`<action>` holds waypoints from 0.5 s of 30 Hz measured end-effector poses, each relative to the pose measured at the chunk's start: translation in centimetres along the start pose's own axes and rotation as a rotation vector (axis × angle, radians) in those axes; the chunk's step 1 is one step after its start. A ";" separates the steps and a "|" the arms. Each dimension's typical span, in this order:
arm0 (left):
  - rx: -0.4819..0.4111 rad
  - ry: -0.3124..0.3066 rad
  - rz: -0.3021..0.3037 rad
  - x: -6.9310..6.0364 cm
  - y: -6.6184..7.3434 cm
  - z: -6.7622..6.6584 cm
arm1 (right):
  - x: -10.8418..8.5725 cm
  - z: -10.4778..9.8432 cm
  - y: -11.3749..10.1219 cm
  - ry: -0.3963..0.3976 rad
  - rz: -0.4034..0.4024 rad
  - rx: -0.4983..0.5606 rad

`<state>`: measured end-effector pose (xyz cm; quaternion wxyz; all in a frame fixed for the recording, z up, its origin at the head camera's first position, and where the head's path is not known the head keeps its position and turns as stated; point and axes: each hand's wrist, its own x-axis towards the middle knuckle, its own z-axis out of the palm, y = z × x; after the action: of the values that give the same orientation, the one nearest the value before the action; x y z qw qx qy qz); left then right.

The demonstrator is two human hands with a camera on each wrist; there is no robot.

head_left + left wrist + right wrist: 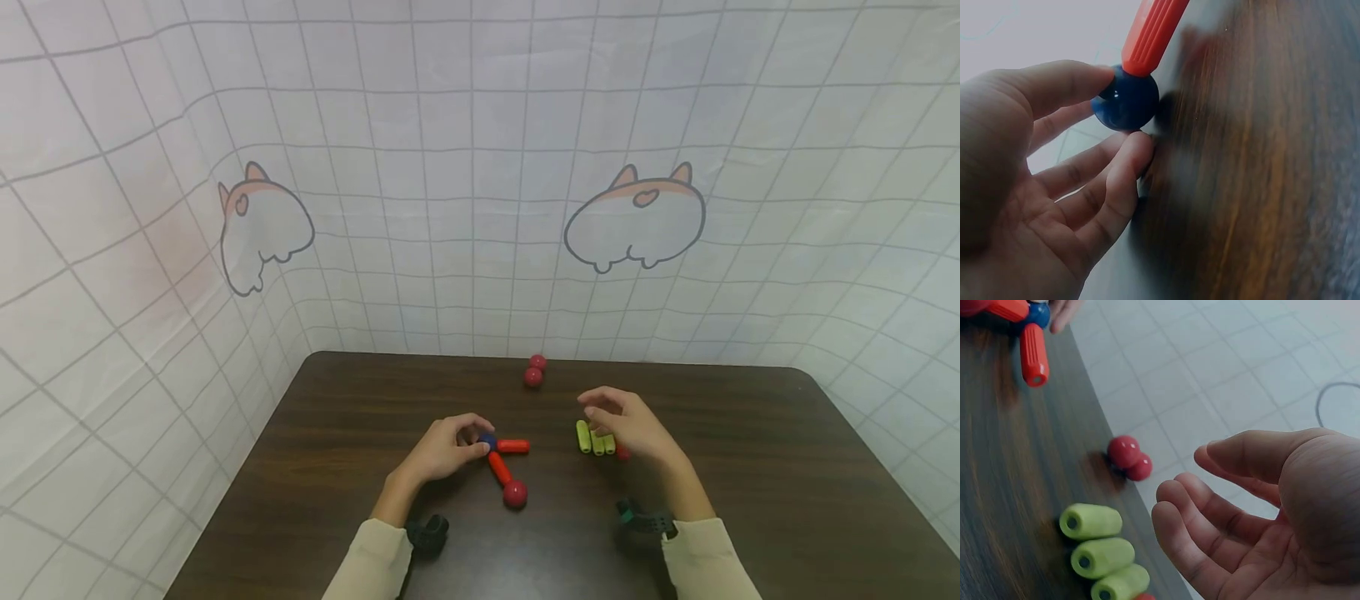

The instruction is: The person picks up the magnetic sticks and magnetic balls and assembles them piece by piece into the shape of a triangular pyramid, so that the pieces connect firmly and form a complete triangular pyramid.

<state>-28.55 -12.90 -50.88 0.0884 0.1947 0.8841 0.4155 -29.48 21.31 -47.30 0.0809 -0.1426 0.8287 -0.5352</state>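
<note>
And here at the counter [360,400], pinching with the left hand [450,450]: gripping the blue ball [1125,100] between thumb and fingers, left of centre. Hard to tell whether quite touching the wood below. Look at that joint now, branching two ways! Out to the right, one red rod [513,447], showing a hole in its free end in the right wrist view. Slanting down towards the near side, a second red rod [500,470], tipped with a dark red ball [515,493].

Over to the other side, well apart from the left: hovering with the right hand [626,423], palm turned inward, fingers softly bent, thumb and fingertips parted with air between. Right beneath and just beside, in the head view, a row of three yellow-green rods [1096,522], lying side by side, ends showing round holes. Tucked in at the right end of that row, a red piece [622,452], mostly hidden under the hand. Further back, near the far edge, a pair of dark red balls [533,377], seemingly touching, one behind the other.

On both wrists, black bands [427,535], then pale sleeves [708,558]. Behind it all, hanging in soft folds, a white gridded cloth [465,208], printed with two rounded animal drawings [637,221].
</note>
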 end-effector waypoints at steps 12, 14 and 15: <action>-0.031 0.001 -0.011 -0.1 -0.3 -0.3 | -0.2 -1.0 0.5 0.069 0.032 0.016; -0.039 0.003 -0.013 -0.1 -0.3 -0.4 | 0.0 -0.8 0.6 0.074 0.022 0.014; -0.042 0.003 -0.013 -0.1 -0.4 -0.4 | 0.1 -0.6 0.5 0.072 0.017 0.014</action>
<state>-28.65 -13.43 -50.92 0.0938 0.1866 0.8766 0.4336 -29.85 22.00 -47.54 0.0566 -0.1158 0.8286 -0.5448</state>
